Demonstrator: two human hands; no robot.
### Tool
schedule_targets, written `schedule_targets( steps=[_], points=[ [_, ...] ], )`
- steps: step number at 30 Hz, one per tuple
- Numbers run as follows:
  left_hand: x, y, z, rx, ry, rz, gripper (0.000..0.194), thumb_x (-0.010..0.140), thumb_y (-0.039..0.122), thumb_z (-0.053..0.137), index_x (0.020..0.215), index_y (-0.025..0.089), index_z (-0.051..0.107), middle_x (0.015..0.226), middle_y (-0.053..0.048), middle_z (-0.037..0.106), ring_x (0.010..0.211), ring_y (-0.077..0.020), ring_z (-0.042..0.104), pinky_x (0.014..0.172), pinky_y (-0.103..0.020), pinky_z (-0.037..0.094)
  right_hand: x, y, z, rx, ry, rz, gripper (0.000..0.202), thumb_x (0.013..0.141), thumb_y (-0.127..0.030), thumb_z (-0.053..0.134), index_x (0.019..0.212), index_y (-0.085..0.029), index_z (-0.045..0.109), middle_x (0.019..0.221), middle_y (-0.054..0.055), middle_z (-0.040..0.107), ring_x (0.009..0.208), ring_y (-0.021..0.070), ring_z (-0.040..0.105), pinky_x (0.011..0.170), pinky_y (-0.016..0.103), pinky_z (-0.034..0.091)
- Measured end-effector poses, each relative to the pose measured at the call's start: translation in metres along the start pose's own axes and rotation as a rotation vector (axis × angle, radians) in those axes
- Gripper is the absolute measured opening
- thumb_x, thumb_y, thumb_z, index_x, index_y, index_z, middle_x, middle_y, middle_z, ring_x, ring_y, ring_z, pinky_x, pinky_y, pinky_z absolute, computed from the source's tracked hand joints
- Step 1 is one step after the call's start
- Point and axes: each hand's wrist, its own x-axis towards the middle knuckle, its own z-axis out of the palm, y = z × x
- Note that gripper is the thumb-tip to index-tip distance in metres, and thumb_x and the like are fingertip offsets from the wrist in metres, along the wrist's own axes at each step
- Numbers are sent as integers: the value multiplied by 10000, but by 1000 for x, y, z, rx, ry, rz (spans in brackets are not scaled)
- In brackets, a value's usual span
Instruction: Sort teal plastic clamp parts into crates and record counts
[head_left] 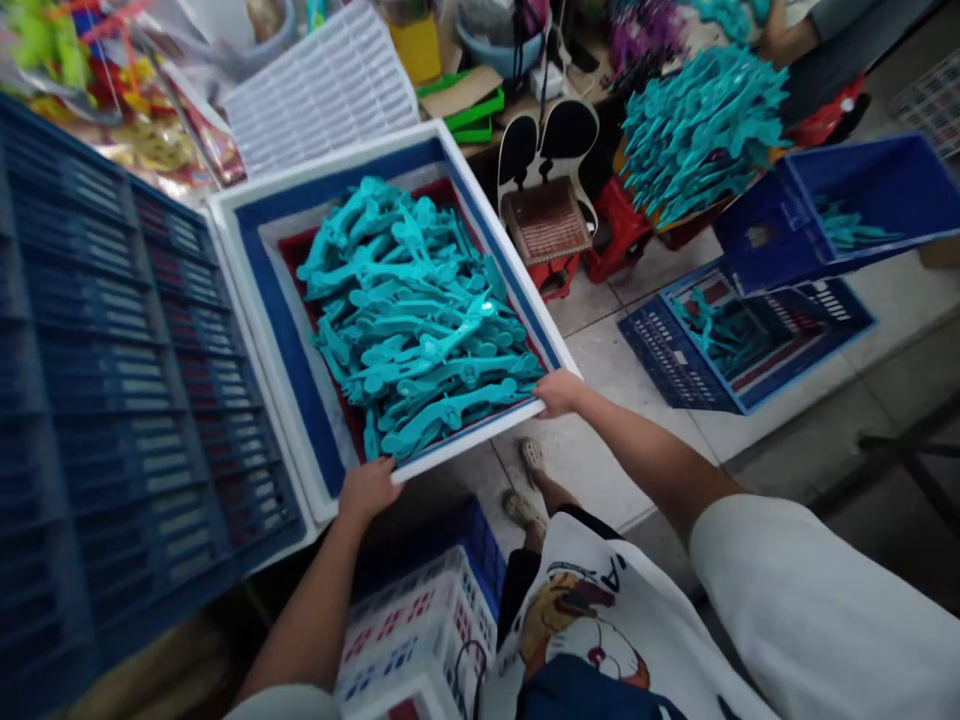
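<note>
A large white-rimmed crate point(469, 180) with blue inner walls stands in front of me. Inside it, a heap of turquoise plastic pieces point(427, 320) lies in a dark red inner container point(345, 405). My left hand point(369, 488) grips the crate's near rim at its left part, fingers curled over the edge. At the near right corner, my right hand point(559, 393) is closed round the same rim. Neither hand touches the turquoise pieces. The undersides of both hands are partly hidden.
Blue crates point(112, 400) stand at left, and a white slatted crate point(322, 90) leans behind. Small chair point(547, 220), turquoise pile point(701, 130), tilted blue bin point(862, 200) and blue basket point(742, 395) are at right. Stacked white crates point(420, 620) stand below. Another person's arm point(787, 35) shows top right.
</note>
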Motion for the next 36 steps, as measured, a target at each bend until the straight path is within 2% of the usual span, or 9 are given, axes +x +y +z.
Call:
schedule_targets(
  steps=[4,8,12,17,22,25,30,33,36],
  points=[
    [-2,14,-5,-32,57,-131,414,938,440,550,1172,162,748,1213,-168,752,1084,-364,705,928,-441,525,-2,7,-3,-78,-14,-2,552,924,-690,579,1091,-204,780,1081,115,776,974,282,741,814,344,530],
    [-2,26,-3,-87,97,-215,411,930,453,626,1162,139,755,1232,-167,745,1117,-341,680,974,-394,473,-4,14,-7,-141,-20,-2,501,962,-633,584,1119,-199,779,1114,95,771,1021,255,724,859,329,506],
    [-5,45,-2,-141,184,-233,545,994,496,578,1193,8,719,1184,-178,730,1154,-328,646,1003,-395,411,-8,32,-7,-178,23,26,576,959,-686,587,1128,-173,787,1106,99,763,1054,240,697,923,337,492],
    [-8,76,2,-131,279,-312,675,1033,551,493,1194,-77,683,1201,-201,699,1191,-350,612,994,-423,380,-4,62,12,-154,179,59,862,898,-868,518,1120,-77,779,1083,126,739,1139,280,651,1057,419,466],
    [-15,108,9,-79,313,-390,601,1042,498,500,1209,-41,705,1171,-182,715,1122,-307,615,970,-406,412,-13,71,37,-85,331,132,911,955,-846,444,1196,-21,746,1171,160,707,1254,354,592,1123,501,421],
    [-28,136,22,-60,323,-412,573,1040,499,492,1222,4,716,1145,-179,720,1076,-316,627,937,-421,440,-40,68,47,-60,364,140,907,969,-832,424,1184,-12,749,1154,163,710,1226,356,610,1097,500,432],
    [-67,203,54,-22,274,-441,513,1022,490,470,1179,78,733,1147,-202,727,1032,-321,651,888,-420,479,-116,53,67,-60,372,134,816,927,-809,528,1107,-51,768,1079,164,740,1096,326,676,1020,450,468],
    [-99,244,78,-19,248,-482,496,978,546,498,1108,141,753,1081,-185,741,995,-344,681,826,-399,497,-166,39,91,-34,327,133,724,896,-776,608,1087,-97,770,1087,161,752,1033,303,701,962,401,484],
    [-134,281,106,-26,242,-441,450,972,522,478,1060,173,749,1050,-171,744,998,-352,694,797,-383,493,-218,24,125,-10,306,113,688,911,-757,604,1091,-111,758,1101,156,755,1030,287,710,929,362,484]
  ],
)
